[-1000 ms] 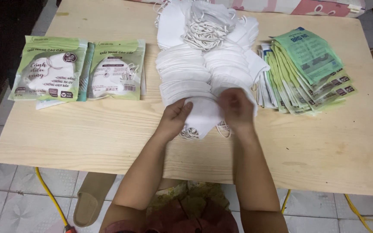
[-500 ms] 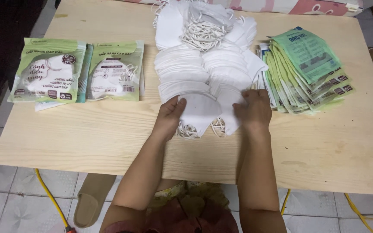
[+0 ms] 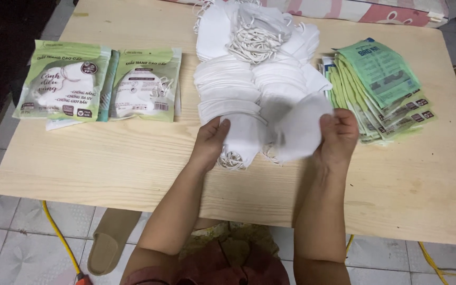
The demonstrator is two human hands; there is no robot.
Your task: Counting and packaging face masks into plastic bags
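My left hand (image 3: 210, 143) rests on a folded white face mask (image 3: 241, 140) at the near end of a fanned pile of white masks (image 3: 228, 87) on the wooden table (image 3: 133, 158). In my right hand (image 3: 339, 138) is another white mask (image 3: 302, 129), lifted a little and pulled to the right, blurred by motion. Ear loops hang below both masks near the table's front.
Two filled green mask packets (image 3: 64, 82) (image 3: 146, 84) lie at the left. A fanned stack of flat green packets (image 3: 381, 87) lies at the right, close to my right hand. More masks with tangled loops (image 3: 259, 37) sit at the back. A slipper (image 3: 109, 240) and yellow cable (image 3: 59, 235) are on the floor.
My hands have moved apart. The right hand has drawn one mask off the pile toward the right, while the left hand stays on the mask beneath.
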